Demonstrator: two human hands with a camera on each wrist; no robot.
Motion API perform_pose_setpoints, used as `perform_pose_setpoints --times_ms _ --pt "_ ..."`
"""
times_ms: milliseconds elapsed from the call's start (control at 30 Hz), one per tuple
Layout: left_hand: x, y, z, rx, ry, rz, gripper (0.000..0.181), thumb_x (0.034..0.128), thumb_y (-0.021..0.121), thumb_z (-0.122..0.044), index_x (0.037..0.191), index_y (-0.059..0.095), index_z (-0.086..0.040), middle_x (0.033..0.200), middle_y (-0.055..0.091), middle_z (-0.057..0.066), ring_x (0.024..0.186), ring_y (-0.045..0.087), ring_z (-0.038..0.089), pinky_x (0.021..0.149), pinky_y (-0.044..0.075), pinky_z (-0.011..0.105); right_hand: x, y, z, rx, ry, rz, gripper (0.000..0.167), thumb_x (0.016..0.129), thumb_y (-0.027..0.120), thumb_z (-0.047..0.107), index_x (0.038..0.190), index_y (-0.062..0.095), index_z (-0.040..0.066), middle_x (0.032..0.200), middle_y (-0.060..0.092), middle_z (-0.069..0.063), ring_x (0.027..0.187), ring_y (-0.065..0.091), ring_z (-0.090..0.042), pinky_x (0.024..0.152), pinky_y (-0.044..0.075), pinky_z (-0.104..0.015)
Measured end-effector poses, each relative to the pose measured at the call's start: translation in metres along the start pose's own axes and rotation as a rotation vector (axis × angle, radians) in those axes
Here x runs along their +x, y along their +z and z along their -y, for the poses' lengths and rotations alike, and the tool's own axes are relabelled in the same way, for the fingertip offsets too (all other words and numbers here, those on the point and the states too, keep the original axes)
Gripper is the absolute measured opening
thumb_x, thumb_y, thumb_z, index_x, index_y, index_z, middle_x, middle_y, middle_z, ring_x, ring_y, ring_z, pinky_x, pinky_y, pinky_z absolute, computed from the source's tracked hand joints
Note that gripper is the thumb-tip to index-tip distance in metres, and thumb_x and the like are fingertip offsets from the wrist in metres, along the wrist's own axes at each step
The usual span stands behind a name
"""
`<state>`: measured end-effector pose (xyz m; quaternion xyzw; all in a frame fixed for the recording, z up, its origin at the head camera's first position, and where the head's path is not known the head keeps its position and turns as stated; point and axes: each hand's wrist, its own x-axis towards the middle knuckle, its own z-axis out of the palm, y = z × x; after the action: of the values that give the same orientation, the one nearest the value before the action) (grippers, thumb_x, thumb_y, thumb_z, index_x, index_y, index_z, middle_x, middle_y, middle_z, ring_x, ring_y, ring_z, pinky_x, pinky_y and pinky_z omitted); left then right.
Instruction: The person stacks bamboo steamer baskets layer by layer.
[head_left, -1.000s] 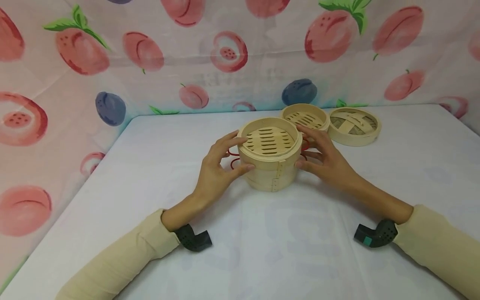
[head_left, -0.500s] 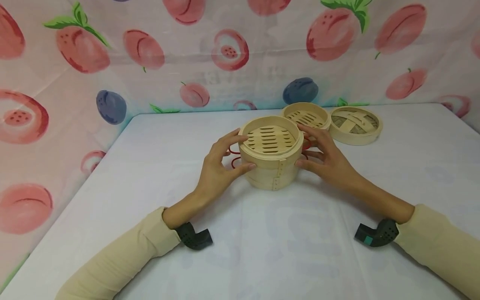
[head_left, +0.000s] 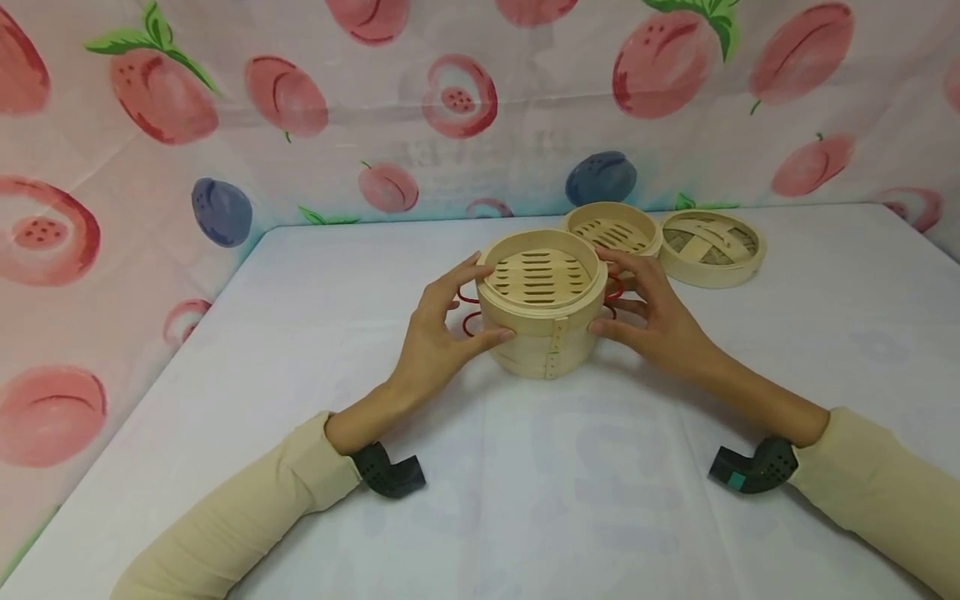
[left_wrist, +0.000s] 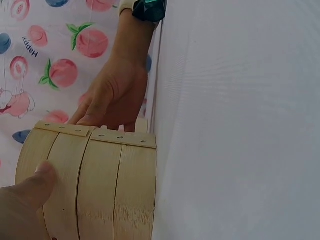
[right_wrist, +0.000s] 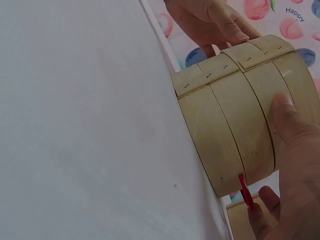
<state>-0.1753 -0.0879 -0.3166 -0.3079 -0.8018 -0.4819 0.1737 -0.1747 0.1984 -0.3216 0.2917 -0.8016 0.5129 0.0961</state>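
"What grip do we see?"

"Left hand [head_left: 435, 329] at nine, right hand [head_left: 654, 319] at three o'clock, curled round a pale, round bamboo steamer stack [head_left: 542, 315] on the white table [head_left: 547, 500]."

"Only our head view shows...?"

"A round, tan woven-bamboo lid [head_left: 712, 249], two o'clock."

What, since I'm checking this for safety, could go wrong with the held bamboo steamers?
The right hand is close to a red loop and might snag it. The upper steamer could slip off the lower steamer if the left hand pushes harder. The right hand might also knock the rear steamer.
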Motion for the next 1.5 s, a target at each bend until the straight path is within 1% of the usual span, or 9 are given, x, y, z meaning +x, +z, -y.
perform_pose_setpoints --times_ms 233,433,633,833,933,1067,1267,1367,1500 --pt "-0.001 0.003 0.003 0.009 0.015 0.008 0.075 0.0719 0.086 -0.019 0.136 0.048 -0.018 0.151 0.034 -0.008 0.134 0.03 0.01 0.093 0.038 0.044 -0.002 0.001 -0.003 -0.012 0.002 -0.012 0.086 0.081 0.072 -0.007 0.15 0.028 0.021 0.126 0.032 -0.003 0.11 0.048 -0.021 0.094 0.045 -0.028" --pt "0.0 0.004 0.004 0.029 0.043 0.011 0.077 0.0711 0.087 -0.02 0.137 0.047 -0.019 0.151 0.032 -0.009 0.134 0.031 0.011 0.092 0.04 0.045 -0.003 0.0 -0.004 -0.047 -0.017 -0.011 0.087 0.081 0.072 -0.007 0.15 0.027 0.021 0.125 0.032 -0.003 0.109 0.047 -0.019 0.094 0.045 -0.026" --pt "0.0 0.003 0.004 0.032 0.057 0.009 0.078 0.0708 0.087 -0.018 0.137 0.046 -0.018 0.151 0.033 -0.009 0.135 0.03 0.012 0.094 0.037 0.043 -0.001 -0.001 -0.005 -0.043 -0.021 -0.007 0.086 0.081 0.072 -0.006 0.149 0.027 0.02 0.126 0.032 -0.004 0.109 0.047 -0.019 0.094 0.045 -0.027" --pt "0.002 0.004 0.005 0.04 0.115 0.002 0.078 0.0703 0.087 -0.017 0.137 0.048 -0.015 0.15 0.036 0.002 0.137 0.029 0.016 0.105 0.031 0.043 -0.001 0.0 0.001 -0.051 0.005 -0.015 0.087 0.08 0.072 -0.008 0.149 0.027 0.02 0.125 0.032 -0.003 0.109 0.046 -0.018 0.094 0.045 -0.027" --pt "0.003 0.004 0.006 0.037 0.133 0.001 0.076 0.0702 0.087 -0.016 0.137 0.05 -0.015 0.149 0.038 0.008 0.138 0.028 0.017 0.108 0.027 0.044 -0.001 0.001 0.009 -0.054 0.018 -0.017 0.085 0.08 0.071 -0.01 0.149 0.027 0.015 0.124 0.032 -0.004 0.109 0.046 -0.018 0.094 0.045 -0.027" --pt "0.002 0.005 0.007 0.037 0.129 0.002 0.076 0.0704 0.087 -0.016 0.137 0.05 -0.015 0.149 0.038 0.008 0.138 0.028 0.016 0.108 0.027 0.044 -0.002 0.002 0.012 -0.047 0.02 -0.019 0.084 0.079 0.071 -0.012 0.148 0.027 0.01 0.123 0.032 -0.006 0.108 0.046 -0.019 0.093 0.045 -0.027" --pt "0.001 0.005 0.007 0.034 0.108 0.007 0.076 0.071 0.086 -0.017 0.137 0.05 -0.016 0.15 0.036 0.0 0.139 0.027 0.016 0.108 0.026 0.044 -0.002 0.001 0.002 -0.042 0.015 -0.02 0.086 0.08 0.072 -0.009 0.149 0.027 0.019 0.124 0.032 -0.002 0.108 0.046 -0.018 0.093 0.045 -0.026" --pt "0.001 0.004 0.006 0.031 0.099 0.012 0.076 0.0716 0.086 -0.018 0.138 0.049 -0.016 0.151 0.033 -0.003 0.139 0.026 0.014 0.108 0.026 0.044 -0.002 0.001 -0.001 -0.029 0.0 -0.019 0.086 0.08 0.073 -0.008 0.148 0.028 0.019 0.125 0.032 -0.002 0.108 0.047 -0.019 0.093 0.045 -0.027" --pt "0.0 0.003 0.006 0.031 0.101 0.014 0.075 0.0723 0.086 -0.018 0.138 0.049 -0.016 0.152 0.033 -0.002 0.139 0.026 0.015 0.108 0.027 0.045 -0.002 0.002 -0.001 -0.028 -0.011 -0.016 0.087 0.079 0.073 -0.008 0.148 0.028 0.018 0.124 0.032 -0.002 0.109 0.047 -0.019 0.092 0.046 -0.026"
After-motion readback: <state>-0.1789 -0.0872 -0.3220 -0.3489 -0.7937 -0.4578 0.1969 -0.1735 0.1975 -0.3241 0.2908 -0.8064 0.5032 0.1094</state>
